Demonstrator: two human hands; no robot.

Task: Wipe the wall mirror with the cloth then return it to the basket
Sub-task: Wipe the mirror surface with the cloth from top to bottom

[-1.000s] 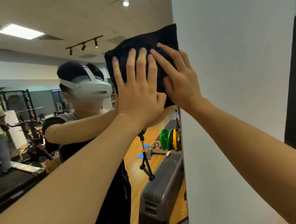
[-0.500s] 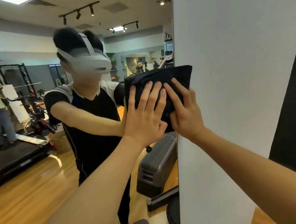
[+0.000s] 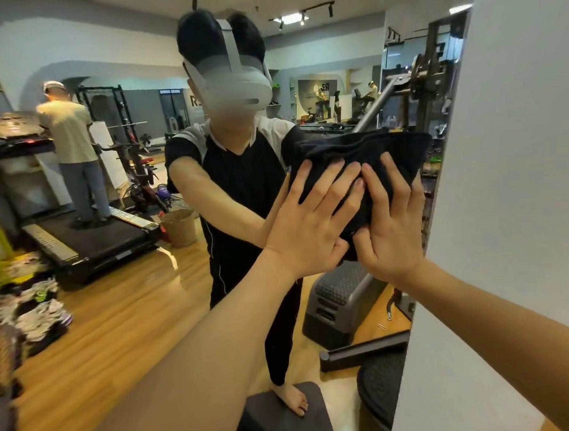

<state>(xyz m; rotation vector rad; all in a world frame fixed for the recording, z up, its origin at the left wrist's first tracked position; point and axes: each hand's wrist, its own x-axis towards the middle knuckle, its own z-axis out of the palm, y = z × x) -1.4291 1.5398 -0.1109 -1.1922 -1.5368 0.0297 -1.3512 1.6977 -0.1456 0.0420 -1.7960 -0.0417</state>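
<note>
A dark folded cloth [image 3: 366,157] lies flat against the wall mirror [image 3: 123,318], close to the mirror's right edge. My left hand [image 3: 314,227] presses on the cloth with straight, spread fingers. Beside it, my right hand [image 3: 390,222] also presses the cloth with straight fingers. The two hands touch at the fingertips. A woven basket [image 3: 179,226] shows in the mirror's reflection, standing on the wooden floor by a treadmill.
A white wall [image 3: 506,168] borders the mirror on the right. The reflection shows a person in a headset, a second person on a treadmill [image 3: 88,240], a grey step platform [image 3: 341,298], a pile of clothes [image 3: 32,307] at left and gym racks.
Both hands have slid the cloth down the mirror along its right edge. My view has tilted down, and the floor and basket in the reflection have come into sight.
</note>
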